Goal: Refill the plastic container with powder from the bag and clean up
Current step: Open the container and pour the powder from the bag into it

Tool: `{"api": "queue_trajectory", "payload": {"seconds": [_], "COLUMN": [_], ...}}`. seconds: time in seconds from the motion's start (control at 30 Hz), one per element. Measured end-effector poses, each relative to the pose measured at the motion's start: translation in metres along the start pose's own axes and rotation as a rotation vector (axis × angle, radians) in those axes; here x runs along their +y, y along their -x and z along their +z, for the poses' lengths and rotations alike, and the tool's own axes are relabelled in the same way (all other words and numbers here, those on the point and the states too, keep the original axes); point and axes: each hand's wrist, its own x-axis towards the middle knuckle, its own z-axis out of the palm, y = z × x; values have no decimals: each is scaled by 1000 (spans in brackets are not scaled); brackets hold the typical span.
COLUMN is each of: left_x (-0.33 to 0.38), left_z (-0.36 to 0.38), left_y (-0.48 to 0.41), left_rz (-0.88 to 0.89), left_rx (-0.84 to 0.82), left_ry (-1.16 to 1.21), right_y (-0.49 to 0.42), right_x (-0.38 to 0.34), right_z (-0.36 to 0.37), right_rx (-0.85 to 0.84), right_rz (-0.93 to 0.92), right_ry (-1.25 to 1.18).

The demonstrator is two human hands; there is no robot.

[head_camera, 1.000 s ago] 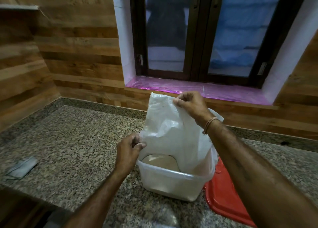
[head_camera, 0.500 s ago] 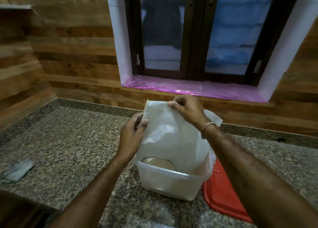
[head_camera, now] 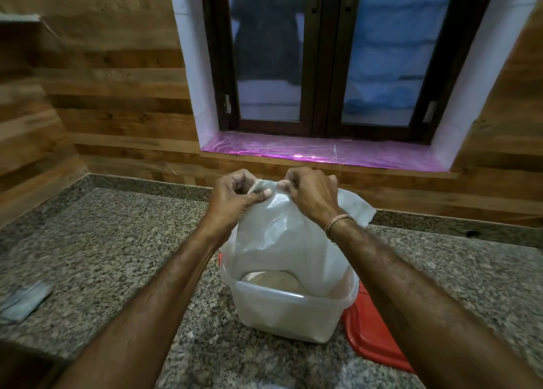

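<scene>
Both hands now pinch the top edge of the bag side by side at the centre of the frame; I see the left hand closed on the upper left corner with thumb and fingers, and the right hand closed on the edge just beside it. Half a second ago the left hand sat lower, on the bag's left side, so it has climbed to meet the right, and the bag top is drawn up higher and tighter.

Below the hands, the granite counter fills the lower frame. On it, at lower centre, stands the translucent plastic container, in the same spot as before. The white woven bag hangs upright with its lower end inside the container, draping over the far and right rims. Pale powder shows as a mound inside the near opening. A red lid lies flat just right of the container, touching its base. At the lower left edge lies a blurred grey cloth.
</scene>
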Motion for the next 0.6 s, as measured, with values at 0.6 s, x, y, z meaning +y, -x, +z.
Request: {"api": "queue_trajectory", "payload": {"seconds": [0.6], "left_x": [-34], "left_z": [-22], "left_y": [7], "left_rz": [-228], "left_rx": [82], "left_ry": [161], "right_y": [5], "right_x": [37], "right_z": [-36], "right_rx": [-184], "right_rz": [-32], "right_ry": [23]}}
